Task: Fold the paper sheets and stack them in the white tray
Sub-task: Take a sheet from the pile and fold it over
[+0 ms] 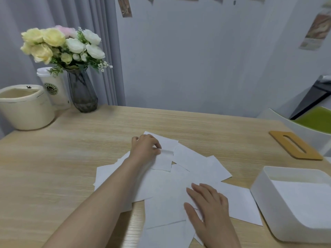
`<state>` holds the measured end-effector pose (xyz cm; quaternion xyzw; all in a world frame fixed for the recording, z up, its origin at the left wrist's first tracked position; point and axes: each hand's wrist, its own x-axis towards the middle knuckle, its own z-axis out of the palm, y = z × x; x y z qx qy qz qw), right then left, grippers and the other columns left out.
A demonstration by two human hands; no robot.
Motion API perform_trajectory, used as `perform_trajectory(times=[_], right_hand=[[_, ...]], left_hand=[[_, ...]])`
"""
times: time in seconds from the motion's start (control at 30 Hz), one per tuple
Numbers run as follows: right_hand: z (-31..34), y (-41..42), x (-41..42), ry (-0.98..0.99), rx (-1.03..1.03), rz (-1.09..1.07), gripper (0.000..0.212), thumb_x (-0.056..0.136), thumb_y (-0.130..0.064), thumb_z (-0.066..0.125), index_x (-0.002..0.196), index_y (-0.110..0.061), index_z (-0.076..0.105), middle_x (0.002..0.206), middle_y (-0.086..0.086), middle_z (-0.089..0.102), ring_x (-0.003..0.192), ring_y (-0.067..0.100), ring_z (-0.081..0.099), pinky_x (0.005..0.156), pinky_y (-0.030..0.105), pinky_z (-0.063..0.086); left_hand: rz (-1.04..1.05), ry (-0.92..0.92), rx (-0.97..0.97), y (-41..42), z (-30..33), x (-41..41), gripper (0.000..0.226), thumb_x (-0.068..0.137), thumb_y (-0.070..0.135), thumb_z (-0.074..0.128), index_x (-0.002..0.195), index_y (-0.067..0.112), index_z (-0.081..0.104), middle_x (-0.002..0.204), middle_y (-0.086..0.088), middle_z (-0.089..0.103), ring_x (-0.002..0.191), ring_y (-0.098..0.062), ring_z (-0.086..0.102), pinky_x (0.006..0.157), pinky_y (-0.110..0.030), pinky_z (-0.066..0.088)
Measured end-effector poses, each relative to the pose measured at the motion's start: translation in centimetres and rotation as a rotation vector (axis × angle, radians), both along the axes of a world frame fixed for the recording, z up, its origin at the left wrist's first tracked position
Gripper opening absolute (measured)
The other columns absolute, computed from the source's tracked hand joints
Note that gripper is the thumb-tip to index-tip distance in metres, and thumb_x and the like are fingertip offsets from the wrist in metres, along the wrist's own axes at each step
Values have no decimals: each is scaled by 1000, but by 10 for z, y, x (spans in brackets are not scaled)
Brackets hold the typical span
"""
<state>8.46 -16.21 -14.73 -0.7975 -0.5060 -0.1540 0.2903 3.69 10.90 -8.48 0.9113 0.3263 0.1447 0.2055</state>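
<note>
Several white paper sheets (166, 192) lie spread and overlapping on the wooden table (71, 158). My left hand (145, 149) reaches to the far side of the pile and pinches the edge of a small sheet (163, 161), lifting its near fold. My right hand (208, 210) rests flat, fingers apart, on the sheets near the front. The white tray (265, 206) stands at the right with white paper (304, 199) lying inside it.
At the back left stand a cream pot (23, 108), a paper coffee cup (53, 86) and a grey glass vase (82, 92) of flowers. A wooden lid with a slot (295, 144) lies at the right edge. A chair with a green seat (315, 120) is beyond.
</note>
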Motion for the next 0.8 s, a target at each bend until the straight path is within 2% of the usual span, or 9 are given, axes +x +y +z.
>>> perform_trajectory(times=[0.07,0.17,0.33,0.43,0.53,0.63,0.73,0.8], right_hand=[[0,1,1,-2,4,4,37,86,-51,46,110,-31,67,119,-14,63,118,6,46,91,31,28],[0,2,0,-15,3,4,37,85,-50,46,109,-31,68,118,-12,64,117,7,46,91,31,28],[4,1,-3,-26,-9,-5,38,85,-48,45,107,-28,69,116,-10,65,117,8,46,92,32,27],[7,1,-4,-32,-18,-2,39,85,-47,45,106,-26,70,115,-8,65,116,9,46,90,32,26],[7,1,-4,-25,-20,-9,39,85,-47,45,106,-25,70,114,-7,66,115,9,46,90,32,26],[8,0,-5,-18,-40,-9,40,86,-49,43,106,-26,70,115,-8,65,115,10,46,92,33,26],[9,-1,-5,2,-81,-8,40,88,-50,41,108,-28,68,117,-10,63,117,8,45,93,33,25],[11,-2,-6,31,-100,-14,40,88,-52,41,110,-29,66,118,-11,62,118,7,44,94,33,23]], left_hand=[[8,-2,-4,0,2,0,5,83,27,70,81,32,69,107,12,59,116,-8,47,102,-37,18],[22,-55,-8,-5,4,-1,11,83,27,70,75,33,65,108,13,61,117,-7,46,102,-36,17],[28,-156,-46,-29,15,3,9,85,23,67,78,28,68,106,13,65,115,-6,48,109,-38,14],[-1,-224,-77,-49,26,4,9,91,21,63,84,23,69,98,13,68,103,-5,51,108,-33,15],[-31,-280,-103,-68,37,4,10,93,22,62,93,17,71,97,10,71,94,-4,57,103,-31,28],[-47,-364,-195,-80,43,3,5,90,22,67,87,19,70,92,8,72,94,-13,65,90,-37,48],[-58,-440,-305,-92,47,-3,7,90,22,67,83,21,68,86,8,71,87,-13,66,83,-42,53],[-62,-491,-350,-100,51,-10,7,91,21,67,84,19,68,83,8,69,80,-12,64,76,-36,52]])
